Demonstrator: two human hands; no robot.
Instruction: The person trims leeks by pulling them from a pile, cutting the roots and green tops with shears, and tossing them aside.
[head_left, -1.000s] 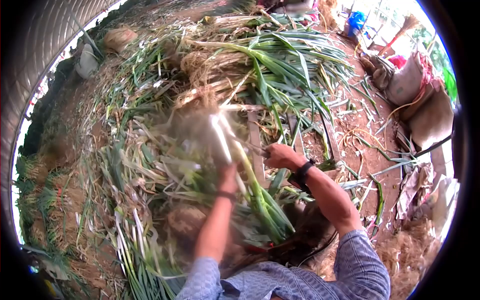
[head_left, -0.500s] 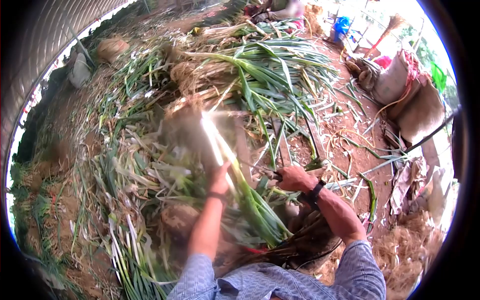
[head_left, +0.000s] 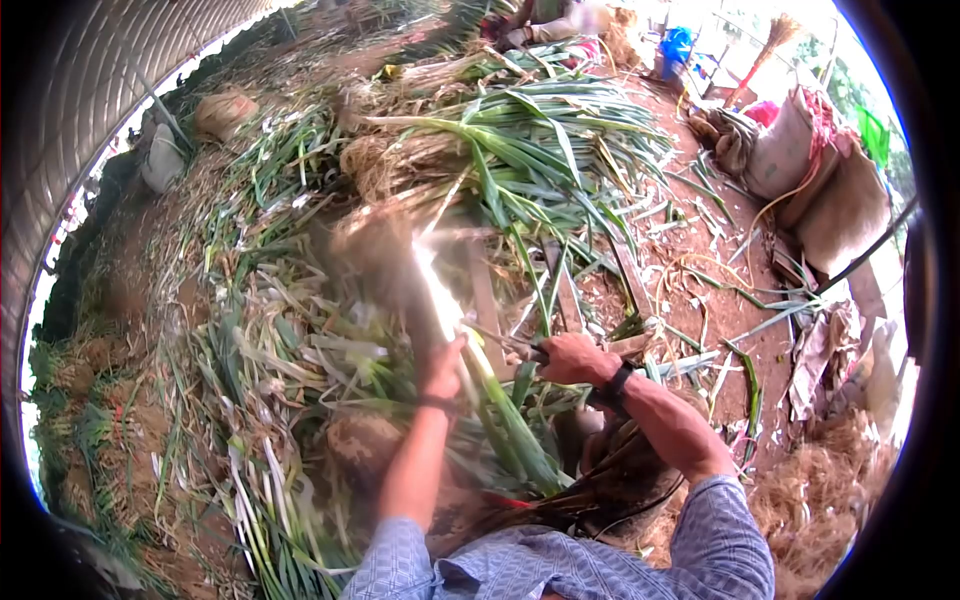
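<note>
My left hand (head_left: 440,368) is wrapped round the pale stalk of a long leek (head_left: 438,300), whose white end points up and away and whose green leaves reach down toward my lap. Motion blurs the root end. To its right, my right hand (head_left: 574,358) is closed on the dark handle of a thin tool (head_left: 506,340), whose tip lies close to the stalk. It is too small and blurred to tell if they touch. Beyond my hands lies a big pile of leeks (head_left: 560,130) with roots at its left side.
Loose leaves and trimmings (head_left: 290,330) cover the ground at the left. Several cleaned leeks (head_left: 270,500) lie at the lower left. Sacks (head_left: 845,220) stand at the right, above a heap of cut roots (head_left: 820,500). Part of another person (head_left: 550,25) shows at the top.
My right hand and the tool have moved slightly left, closer to the stalk. The leek stands a little more upright in my left hand, its leaves drawn together.
</note>
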